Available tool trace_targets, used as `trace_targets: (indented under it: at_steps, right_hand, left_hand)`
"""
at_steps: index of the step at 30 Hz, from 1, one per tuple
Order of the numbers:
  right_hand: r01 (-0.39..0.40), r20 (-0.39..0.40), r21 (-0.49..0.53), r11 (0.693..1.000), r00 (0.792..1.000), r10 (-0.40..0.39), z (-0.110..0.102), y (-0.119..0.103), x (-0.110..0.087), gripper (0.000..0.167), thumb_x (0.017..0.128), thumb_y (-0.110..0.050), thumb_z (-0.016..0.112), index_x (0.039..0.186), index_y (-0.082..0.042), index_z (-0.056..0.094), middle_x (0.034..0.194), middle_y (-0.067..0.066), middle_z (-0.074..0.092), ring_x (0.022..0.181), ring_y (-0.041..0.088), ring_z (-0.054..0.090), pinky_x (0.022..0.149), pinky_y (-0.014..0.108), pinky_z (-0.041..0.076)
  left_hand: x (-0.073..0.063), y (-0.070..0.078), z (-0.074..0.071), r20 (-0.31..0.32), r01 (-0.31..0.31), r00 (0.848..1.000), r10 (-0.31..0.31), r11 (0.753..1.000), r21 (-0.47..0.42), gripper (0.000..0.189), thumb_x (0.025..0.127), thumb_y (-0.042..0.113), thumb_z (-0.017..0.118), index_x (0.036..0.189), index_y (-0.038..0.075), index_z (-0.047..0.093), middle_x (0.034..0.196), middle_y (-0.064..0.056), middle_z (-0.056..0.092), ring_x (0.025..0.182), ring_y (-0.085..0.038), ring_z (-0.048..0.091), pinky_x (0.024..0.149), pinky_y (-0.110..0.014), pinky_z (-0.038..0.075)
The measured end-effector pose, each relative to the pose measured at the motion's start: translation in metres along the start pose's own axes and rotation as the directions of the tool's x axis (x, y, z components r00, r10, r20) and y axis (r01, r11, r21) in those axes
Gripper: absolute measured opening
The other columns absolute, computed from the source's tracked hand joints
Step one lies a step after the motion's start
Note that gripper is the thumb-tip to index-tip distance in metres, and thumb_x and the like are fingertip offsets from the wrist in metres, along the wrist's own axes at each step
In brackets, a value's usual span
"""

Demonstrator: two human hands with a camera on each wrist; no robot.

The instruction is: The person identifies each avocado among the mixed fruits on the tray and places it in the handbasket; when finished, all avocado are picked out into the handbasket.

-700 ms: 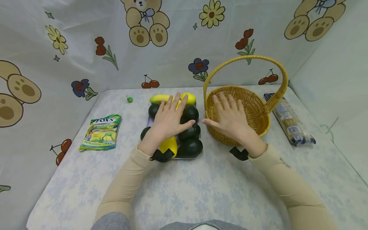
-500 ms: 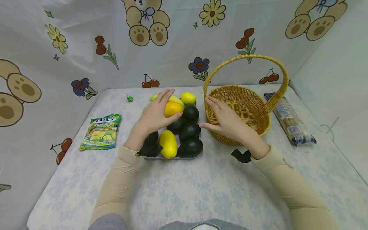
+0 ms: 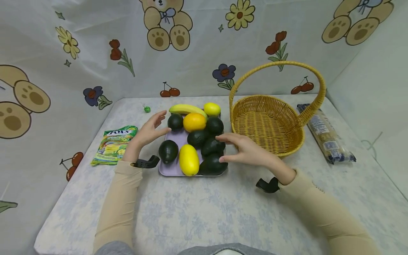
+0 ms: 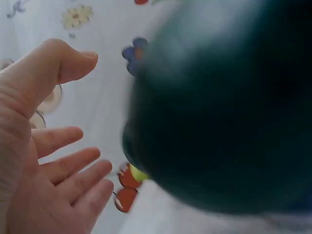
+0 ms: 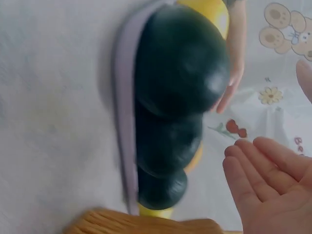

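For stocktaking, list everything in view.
Tray: 1, lilac, centre
Dark fruits: 6, green, tray
Banana: 1, yellow, tray
Orange fruit: 1, orange, tray
Oval fruits: 2, yellow, tray
Basket: 1, tan, right
Fox's packet: 1, green, left
Long packet: 1, blue/clear, right
Tiny item: 1, green, back left
Table: 1, pale, beneath
Backdrop: 1, white, behind
Straps: 2, black, wrists
Sleeves: 2, beige, forearms
Left hand: 1, bare, tray's left
Right hand: 1, bare, tray's right

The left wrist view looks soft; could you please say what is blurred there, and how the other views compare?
Left wrist: the looming avocado is out of focus, pale sheen near its top; right wrist: mild softness, highlight on the nearest avocado; head: fairly sharp, faint shadow beside the right sleeve.
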State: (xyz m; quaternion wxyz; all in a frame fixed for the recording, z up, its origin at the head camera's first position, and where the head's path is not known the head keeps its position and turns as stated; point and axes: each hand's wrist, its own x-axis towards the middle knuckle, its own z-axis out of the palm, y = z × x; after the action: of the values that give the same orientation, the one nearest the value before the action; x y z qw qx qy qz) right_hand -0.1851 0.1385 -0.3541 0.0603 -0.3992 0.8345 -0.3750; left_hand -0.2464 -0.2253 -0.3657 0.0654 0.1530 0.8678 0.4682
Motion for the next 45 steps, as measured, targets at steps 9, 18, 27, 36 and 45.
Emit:
trace_targets:
  at_steps: [9,18,27,36,45]
  right_hand:
    - [0.016,0.043,0.054,0.998,0.999,-0.018,0.018,0.013,-0.008,0.06,0.079,-0.032,0.076,0.128,-0.004,0.057,0.128,0.006,0.056,0.111,0.024,0.056,0.092,0.045,0.048]
    - [0.036,0.006,-0.003,0.999,0.999,-0.036,0.024,0.016,-0.011,0.055,0.078,-0.029,0.078,0.125,-0.006,0.06,0.124,0.006,0.059,0.109,0.021,0.058,0.088,0.042,0.051]
    - [0.031,-0.008,-0.021,0.999,0.999,-0.031,0.028,0.019,-0.011,0.056,0.077,-0.031,0.078,0.125,-0.008,0.061,0.125,0.006,0.059,0.11,0.02,0.057,0.089,0.039,0.051]
    - [-0.001,0.036,-0.015,1.0,0.999,0.001,0.031,0.022,-0.011,0.064,0.075,-0.032,0.08,0.127,-0.004,0.057,0.123,0.01,0.058,0.105,0.022,0.059,0.088,0.038,0.051]
    - [-0.027,0.048,-0.038,0.999,0.998,0.029,0.037,0.027,-0.011,0.067,0.076,-0.036,0.078,0.129,-0.003,0.054,0.123,0.012,0.057,0.105,0.022,0.06,0.088,0.038,0.052]
  left_hand:
    - [0.003,-0.036,0.008,0.057,-0.001,0.998,0.015,0.971,-0.241,0.073,0.086,-0.007,0.059,0.145,-0.01,0.016,0.15,-0.029,0.017,0.137,-0.042,0.02,0.112,-0.049,0.02]
    - [0.011,-0.069,0.015,0.051,-0.011,0.998,0.026,0.957,-0.289,0.069,0.088,-0.01,0.055,0.146,-0.007,0.017,0.15,-0.026,0.021,0.137,-0.037,0.023,0.112,-0.042,0.023]
    - [0.009,-0.072,0.015,0.056,-0.001,0.998,0.018,0.954,-0.299,0.068,0.089,-0.01,0.053,0.147,-0.006,0.018,0.151,-0.024,0.021,0.138,-0.032,0.023,0.112,-0.039,0.022]
    - [0.011,-0.071,0.016,0.052,0.016,0.999,0.0,0.955,-0.298,0.069,0.089,-0.009,0.054,0.148,-0.004,0.018,0.152,-0.021,0.021,0.139,-0.03,0.023,0.113,-0.039,0.021]
    - [0.011,-0.075,0.015,0.056,-0.007,0.998,0.025,0.956,-0.294,0.068,0.088,-0.011,0.054,0.147,-0.006,0.019,0.151,-0.023,0.021,0.138,-0.033,0.024,0.112,-0.04,0.022]
